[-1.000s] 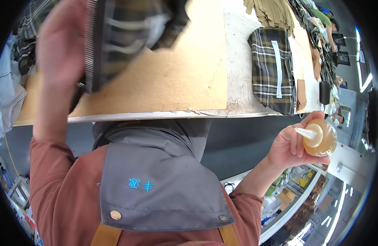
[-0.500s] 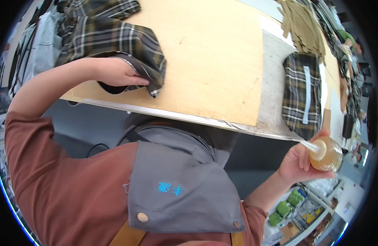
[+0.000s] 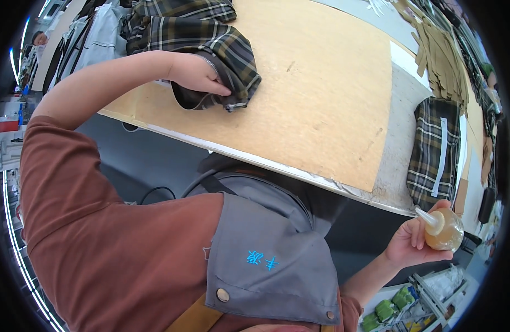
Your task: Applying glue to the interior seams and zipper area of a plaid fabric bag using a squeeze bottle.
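Observation:
At the back left of the worktable, my left hand (image 3: 195, 75) lies against a dark olive plaid fabric piece (image 3: 233, 63), its fingers together on the dark zippered edge (image 3: 213, 67). More plaid cloth (image 3: 180, 10) is bunched behind it. The piece rests on a tan board (image 3: 310, 99). Low at the right, beyond the table's front edge, my right hand (image 3: 408, 243) is wrapped round a squeeze bottle (image 3: 446, 232) of amber liquid, its pale nozzle pointing up and leftward. Just behind the bottle lies a folded plaid piece (image 3: 432, 152) with a light strip on it.
Pale and dark garments (image 3: 100, 41) are piled at the left, olive cloth strips (image 3: 437, 63) at the back right. The table's front edge (image 3: 238, 152) runs across my body. A co-worker (image 3: 40, 40) shows at the far upper left. Shelving with green items (image 3: 387, 310) is at lower right.
My left hand has lowered the zippered plaid piece from close up, where it was blurred, onto the board. The view has turned. My right hand still holds the bottle.

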Available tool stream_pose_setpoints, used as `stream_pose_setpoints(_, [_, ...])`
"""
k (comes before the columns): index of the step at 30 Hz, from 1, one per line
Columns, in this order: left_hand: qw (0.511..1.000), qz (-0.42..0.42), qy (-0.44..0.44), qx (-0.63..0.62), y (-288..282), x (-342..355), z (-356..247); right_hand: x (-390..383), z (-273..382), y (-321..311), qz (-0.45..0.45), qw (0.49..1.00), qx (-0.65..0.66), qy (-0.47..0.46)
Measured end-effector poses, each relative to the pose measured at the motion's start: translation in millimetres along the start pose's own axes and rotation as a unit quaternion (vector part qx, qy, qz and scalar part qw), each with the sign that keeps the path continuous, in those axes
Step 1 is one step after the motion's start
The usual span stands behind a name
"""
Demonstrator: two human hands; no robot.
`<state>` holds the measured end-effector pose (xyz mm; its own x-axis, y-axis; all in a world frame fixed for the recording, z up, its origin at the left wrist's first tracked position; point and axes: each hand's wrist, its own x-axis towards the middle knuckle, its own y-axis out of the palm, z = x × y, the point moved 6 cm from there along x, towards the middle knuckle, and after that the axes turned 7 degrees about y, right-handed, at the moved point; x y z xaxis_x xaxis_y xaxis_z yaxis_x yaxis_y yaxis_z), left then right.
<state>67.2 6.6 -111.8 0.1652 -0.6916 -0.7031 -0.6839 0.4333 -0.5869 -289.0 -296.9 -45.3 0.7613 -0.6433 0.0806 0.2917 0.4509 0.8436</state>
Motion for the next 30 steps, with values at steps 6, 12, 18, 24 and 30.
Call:
stream_pose_setpoints(6, [0.938,-0.005,0.005,-0.347,18,11,-46,2,-38,2,0.000,0.998,0.034,0.059])
stream_pose_setpoints(12, [0.895,0.053,-0.005,-0.444,59,38,-69,11,-97,16,-0.027,0.990,-0.052,0.128])
stream_pose_setpoints(18, [0.821,0.111,0.033,-0.560,65,39,-70,29,-132,26,-0.030,0.961,-0.241,0.132])
stream_pose_setpoints(24, [0.747,0.100,0.044,-0.655,64,31,-71,51,-151,33,0.005,0.925,-0.352,0.142])
stream_pose_setpoints(30, [0.722,0.099,0.063,-0.682,67,30,-65,59,-162,42,0.083,0.905,-0.389,0.148])
